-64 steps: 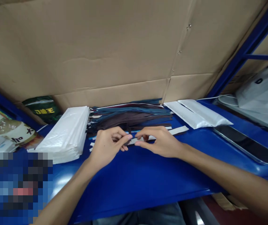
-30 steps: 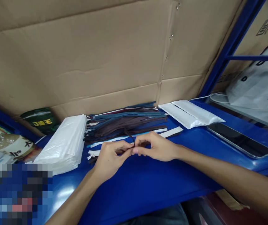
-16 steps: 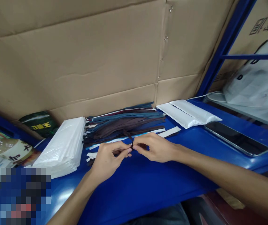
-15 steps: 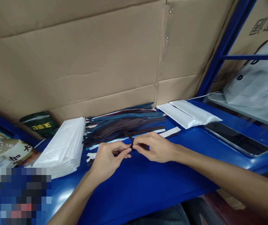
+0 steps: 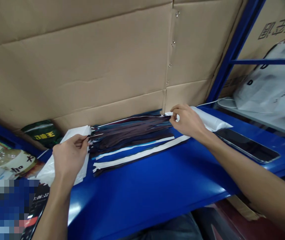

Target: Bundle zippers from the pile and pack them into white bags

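A pile of long dark strips (image 5: 132,131), brown, maroon and teal, lies along the back of the blue table (image 5: 147,186). In front of it rest a white-backed dark strip (image 5: 142,154) and a thinner white strip. My left hand (image 5: 69,156) pinches the left end of one strip at the pile's left edge. My right hand (image 5: 187,120) pinches the right end of the pile's top strip, beside the white padded packets (image 5: 211,121). The strip stretches between both hands over the pile.
A stack of clear plastic bags (image 5: 65,156) lies under my left hand. A phone (image 5: 247,145) rests at the right, another phone (image 5: 36,208) at the lower left. A cardboard wall (image 5: 95,60) backs the table. A green packet (image 5: 44,133) and a bottle (image 5: 12,160) sit at the left.
Both hands left the middle of the table, where they pinched a small dark piece together. They spread apart to the two ends of the strip pile. The white-backed strip now lies uncovered.
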A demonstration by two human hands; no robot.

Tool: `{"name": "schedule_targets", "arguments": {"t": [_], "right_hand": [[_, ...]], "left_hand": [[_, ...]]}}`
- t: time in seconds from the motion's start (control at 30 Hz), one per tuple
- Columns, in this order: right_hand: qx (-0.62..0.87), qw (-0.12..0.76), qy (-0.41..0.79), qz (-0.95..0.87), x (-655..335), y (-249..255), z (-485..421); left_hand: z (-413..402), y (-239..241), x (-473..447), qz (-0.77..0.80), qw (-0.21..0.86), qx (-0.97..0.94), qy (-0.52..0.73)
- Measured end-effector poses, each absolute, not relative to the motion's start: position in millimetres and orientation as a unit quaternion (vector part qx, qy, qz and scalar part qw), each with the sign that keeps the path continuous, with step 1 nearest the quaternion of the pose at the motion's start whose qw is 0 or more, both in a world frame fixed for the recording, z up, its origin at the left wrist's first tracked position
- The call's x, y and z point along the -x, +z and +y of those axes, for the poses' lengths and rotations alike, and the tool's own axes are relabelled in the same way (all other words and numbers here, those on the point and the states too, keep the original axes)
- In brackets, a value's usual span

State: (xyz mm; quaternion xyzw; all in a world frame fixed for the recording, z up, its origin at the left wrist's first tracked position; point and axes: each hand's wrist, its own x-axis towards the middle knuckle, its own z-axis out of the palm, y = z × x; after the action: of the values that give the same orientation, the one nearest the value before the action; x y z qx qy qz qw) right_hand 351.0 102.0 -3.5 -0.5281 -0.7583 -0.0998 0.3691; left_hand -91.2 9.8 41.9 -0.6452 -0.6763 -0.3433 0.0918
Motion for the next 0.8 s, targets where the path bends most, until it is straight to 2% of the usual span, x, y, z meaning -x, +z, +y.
{"name": "schedule_targets", "arguments": {"t": [0.17,0.3,0.4,0.53,0.67,0.8], "right_hand": [[0.581,0.346,-0.03,-0.736,-348.9,-1.9,98.8],[0.481,0.382,0.09,-0.784,-327.5,-1.4,84.0],[0.341,0.402,0.145,-0.838,-305.1,-1.5,63.6],[0.19,0.402,0.172,-0.879,-274.5,-7.2,32.3],[0.17,0.382,0.197,-0.887,-261.7,-12.5,18.2],[0.201,0.405,0.226,-0.863,-262.9,-7.4,16.7]], "left_hand": [[14.5,34.3,89.2,-0.678,0.1,0.677,-0.266],[7.2,25.6,46.9,-0.579,0.197,0.748,-0.256],[-7.4,19.0,9.2,-0.509,0.133,0.806,-0.273],[-22.2,8.6,-20.1,-0.464,0.042,0.854,-0.234],[-21.7,1.6,-20.8,-0.425,0.013,0.878,-0.219],[-19.8,2.7,-18.3,-0.417,0.01,0.881,-0.225]]}}
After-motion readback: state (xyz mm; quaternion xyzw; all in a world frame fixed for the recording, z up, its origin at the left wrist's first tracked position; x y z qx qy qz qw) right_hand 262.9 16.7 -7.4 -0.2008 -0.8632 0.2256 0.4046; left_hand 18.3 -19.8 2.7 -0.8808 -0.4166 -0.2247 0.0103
